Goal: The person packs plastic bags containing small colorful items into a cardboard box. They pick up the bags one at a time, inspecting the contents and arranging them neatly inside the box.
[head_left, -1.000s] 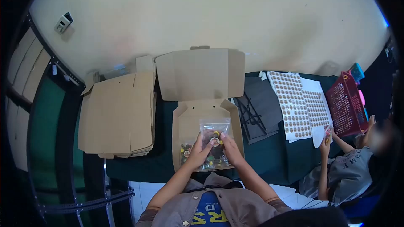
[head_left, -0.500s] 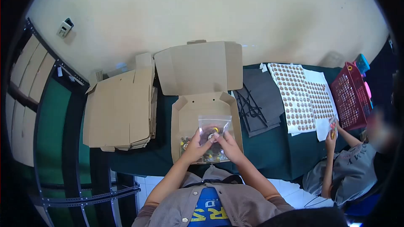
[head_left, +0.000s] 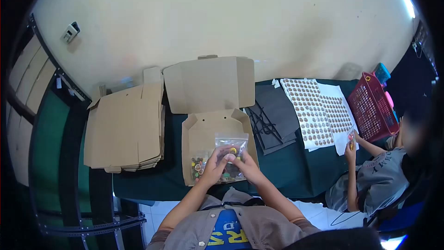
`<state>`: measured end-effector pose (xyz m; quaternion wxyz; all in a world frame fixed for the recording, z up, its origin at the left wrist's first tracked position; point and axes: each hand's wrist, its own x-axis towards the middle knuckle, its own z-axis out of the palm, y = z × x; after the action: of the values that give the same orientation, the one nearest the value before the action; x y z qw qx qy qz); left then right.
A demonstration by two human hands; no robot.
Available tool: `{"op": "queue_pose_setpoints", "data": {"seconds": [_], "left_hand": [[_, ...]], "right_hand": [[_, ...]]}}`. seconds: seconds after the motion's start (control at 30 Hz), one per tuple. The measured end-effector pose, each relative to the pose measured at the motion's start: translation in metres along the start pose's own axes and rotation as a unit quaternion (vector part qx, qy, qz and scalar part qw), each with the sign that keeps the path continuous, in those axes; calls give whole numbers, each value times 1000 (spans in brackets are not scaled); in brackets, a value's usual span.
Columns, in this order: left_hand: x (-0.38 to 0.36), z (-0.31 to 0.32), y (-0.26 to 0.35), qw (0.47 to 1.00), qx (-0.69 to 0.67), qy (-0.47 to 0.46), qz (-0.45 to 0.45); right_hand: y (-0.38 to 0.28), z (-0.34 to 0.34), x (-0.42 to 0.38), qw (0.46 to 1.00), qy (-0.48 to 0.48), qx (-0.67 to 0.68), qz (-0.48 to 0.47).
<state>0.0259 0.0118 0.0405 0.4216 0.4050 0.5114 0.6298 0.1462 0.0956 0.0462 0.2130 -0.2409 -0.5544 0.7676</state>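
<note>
Between both hands is a clear zip-top plastic bag (head_left: 232,139) with small dark and yellow pieces inside. My left hand (head_left: 215,165) grips its left side, thumb lying over the front. On the right side, my right hand (head_left: 247,166) holds the same bag with its fingers curled round. The bag is above an open cardboard box (head_left: 186,146), whose lid (head_left: 210,83) stands raised at the back. Inside the box, to the left of my hands, is another clear bag of small colourful pieces (head_left: 198,165). My hands and forearms hide part of the box's front.
A stack of flat cardboard boxes (head_left: 122,132) lies on the left of the green-covered table (head_left: 286,176). Black bags with cord handles (head_left: 273,120), sticker sheets (head_left: 307,111) and a red basket (head_left: 372,106) lie to the right. A co-worker (head_left: 379,180) there holds a small bag.
The view has shifted, so the table's things appear farther left and lower. Both hands still hold the bag, and my thumbs have moved slightly on its front.
</note>
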Motion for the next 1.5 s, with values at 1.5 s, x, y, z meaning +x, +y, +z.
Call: {"op": "queue_pose_setpoints", "data": {"seconds": [1.5], "left_hand": [[-7, 5, -22, 996, -77, 40, 7]], "right_hand": [[28, -21, 7, 990, -11, -106, 89]]}}
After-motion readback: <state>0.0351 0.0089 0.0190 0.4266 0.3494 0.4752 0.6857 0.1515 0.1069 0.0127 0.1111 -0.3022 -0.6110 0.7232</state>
